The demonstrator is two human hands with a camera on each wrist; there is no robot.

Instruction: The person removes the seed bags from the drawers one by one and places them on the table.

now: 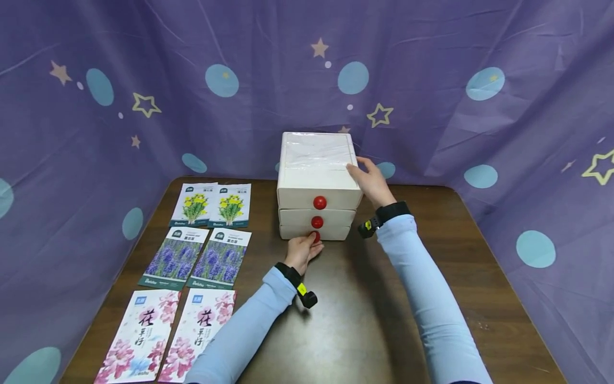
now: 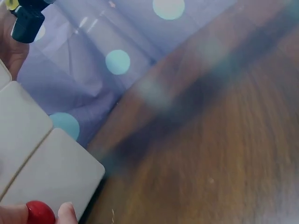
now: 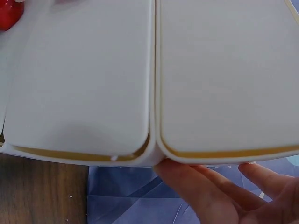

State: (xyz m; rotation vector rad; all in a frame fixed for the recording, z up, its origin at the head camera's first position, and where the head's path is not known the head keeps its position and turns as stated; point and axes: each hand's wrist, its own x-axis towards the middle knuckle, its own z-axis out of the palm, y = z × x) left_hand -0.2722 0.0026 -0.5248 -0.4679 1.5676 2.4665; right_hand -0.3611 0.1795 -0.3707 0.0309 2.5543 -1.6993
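A white three-drawer box (image 1: pixel 317 178) stands at the back of the table, its drawers closed or nearly so. My left hand (image 1: pixel 301 253) is at the lowest drawer and pinches its round red knob (image 2: pixel 41 213) between thumb and finger. My right hand (image 1: pixel 376 185) touches the box's upper right side with fairly straight fingers. In the right wrist view, its fingertips (image 3: pixel 180 176) lie against the edge of the white casing. Above the held knob are the middle red knob (image 1: pixel 317 222) and the top red knob (image 1: pixel 319 202).
On the table's left lie paired seed packets: yellow-flower packets (image 1: pixel 231 207), purple-flower packets (image 1: pixel 221 260) and pink-flower packets (image 1: pixel 199 330). The brown wooden table (image 1: pixel 364 320) is backed by a purple curtain (image 1: pixel 412 53) with stars and dots, close behind the box.
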